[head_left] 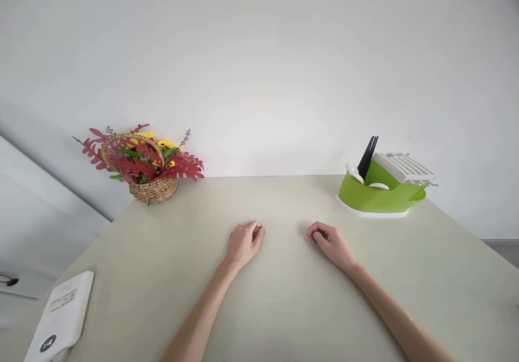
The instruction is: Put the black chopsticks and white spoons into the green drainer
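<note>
My left hand (244, 241) rests on the pale green table (275, 302) near its middle, with the fingers curled in. Across a short gap, my right hand (327, 240) lies on the same surface, its fingers bent inward too. Neither hand shows anything held in it. Nearest to my right hand is a green and white utensil holder (371, 200) at the back right. Black utensil handles (367, 158) and white rounded utensil ends (353, 172) stick out of it. Its white slotted top (405, 167) sits on the right side.
A wicker basket (154, 190) of red leaves and yellow flowers (148, 159) stands at the back left by the white wall (259, 70). At the front left lies a white flat device (62, 313) with dark slots and a round dark mark. A white cabinet (36, 216) borders the left side.
</note>
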Motion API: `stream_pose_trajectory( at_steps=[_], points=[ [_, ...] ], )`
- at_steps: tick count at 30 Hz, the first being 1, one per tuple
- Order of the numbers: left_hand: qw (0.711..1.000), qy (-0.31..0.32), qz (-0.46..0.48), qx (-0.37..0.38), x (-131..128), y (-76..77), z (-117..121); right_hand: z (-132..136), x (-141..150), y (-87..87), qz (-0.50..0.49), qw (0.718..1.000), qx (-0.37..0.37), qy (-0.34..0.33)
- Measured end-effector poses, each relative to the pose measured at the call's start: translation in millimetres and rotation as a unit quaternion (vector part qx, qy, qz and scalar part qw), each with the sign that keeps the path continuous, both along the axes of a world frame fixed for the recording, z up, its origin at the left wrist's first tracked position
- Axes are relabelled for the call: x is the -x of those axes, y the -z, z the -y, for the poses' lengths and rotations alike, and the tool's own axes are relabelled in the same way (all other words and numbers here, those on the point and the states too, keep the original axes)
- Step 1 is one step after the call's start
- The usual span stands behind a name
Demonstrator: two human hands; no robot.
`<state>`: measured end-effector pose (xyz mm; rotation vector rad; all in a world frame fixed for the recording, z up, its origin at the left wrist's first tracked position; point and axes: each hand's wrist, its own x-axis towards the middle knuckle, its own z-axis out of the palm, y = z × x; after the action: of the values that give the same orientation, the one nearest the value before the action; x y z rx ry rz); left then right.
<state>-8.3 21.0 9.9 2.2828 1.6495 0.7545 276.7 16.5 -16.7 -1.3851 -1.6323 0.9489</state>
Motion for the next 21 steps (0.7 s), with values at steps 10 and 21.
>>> stream_pose_trajectory(
  at_steps=[10, 21],
  points=[
    [1.0, -0.002, 0.004, -0.006, 0.7, 2.4, -0.4, -1.5, 0.0, 1.5, 0.004, 1.0, -0.011, 0.002],
    [1.0, -0.006, -0.005, -0.01, 4.1, 9.8, -1.1, -1.1, -0.1, 2.3, 0.0, 1.0, -0.01, 0.002]
  ],
)
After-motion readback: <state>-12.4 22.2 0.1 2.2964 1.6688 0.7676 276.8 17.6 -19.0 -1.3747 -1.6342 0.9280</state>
